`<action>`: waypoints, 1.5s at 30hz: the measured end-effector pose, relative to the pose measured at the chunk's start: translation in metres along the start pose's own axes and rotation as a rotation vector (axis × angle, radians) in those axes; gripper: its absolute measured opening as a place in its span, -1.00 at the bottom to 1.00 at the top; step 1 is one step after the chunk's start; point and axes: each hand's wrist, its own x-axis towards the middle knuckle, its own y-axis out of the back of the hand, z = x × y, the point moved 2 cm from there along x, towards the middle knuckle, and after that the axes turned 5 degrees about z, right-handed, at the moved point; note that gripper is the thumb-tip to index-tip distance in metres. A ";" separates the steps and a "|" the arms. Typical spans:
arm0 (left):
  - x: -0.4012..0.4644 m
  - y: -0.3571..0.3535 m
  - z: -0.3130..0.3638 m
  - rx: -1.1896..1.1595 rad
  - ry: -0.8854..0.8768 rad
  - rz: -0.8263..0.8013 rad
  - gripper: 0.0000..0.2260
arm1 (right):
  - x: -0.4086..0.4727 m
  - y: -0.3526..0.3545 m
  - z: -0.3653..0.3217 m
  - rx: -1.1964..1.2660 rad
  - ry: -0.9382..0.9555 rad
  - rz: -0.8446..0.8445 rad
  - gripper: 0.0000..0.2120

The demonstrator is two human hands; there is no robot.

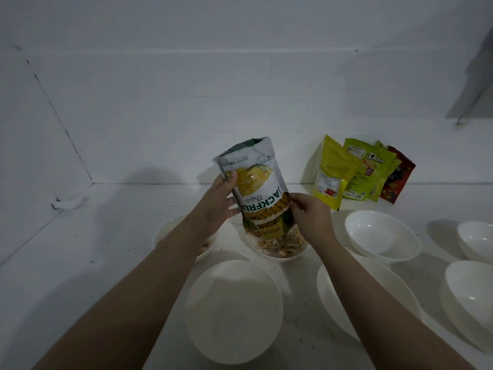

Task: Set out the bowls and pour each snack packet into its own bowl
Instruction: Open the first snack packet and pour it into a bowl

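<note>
The jackfruit chips packet (256, 188) hangs upside down over the far middle bowl (277, 249), left hand (218, 201) gripping its side, right hand (309, 212) pinching the mouth edge. It looks light, crinkly and slippery; the side seams likely give the surest hold.

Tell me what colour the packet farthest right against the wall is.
Dark red packet, with multicoloured sweets printed on it; head view.
</note>
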 end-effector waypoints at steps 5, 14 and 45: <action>0.000 -0.013 0.009 0.104 -0.036 -0.026 -0.60 | -0.007 0.008 -0.003 0.018 -0.009 0.029 -0.66; -0.008 -0.027 0.021 0.141 -0.105 -0.075 -0.63 | -0.002 0.019 -0.001 0.042 0.003 0.103 -0.71; -0.024 -0.048 0.034 0.281 -0.264 -0.143 -0.69 | 0.010 0.043 -0.056 0.669 -0.124 -0.082 -0.71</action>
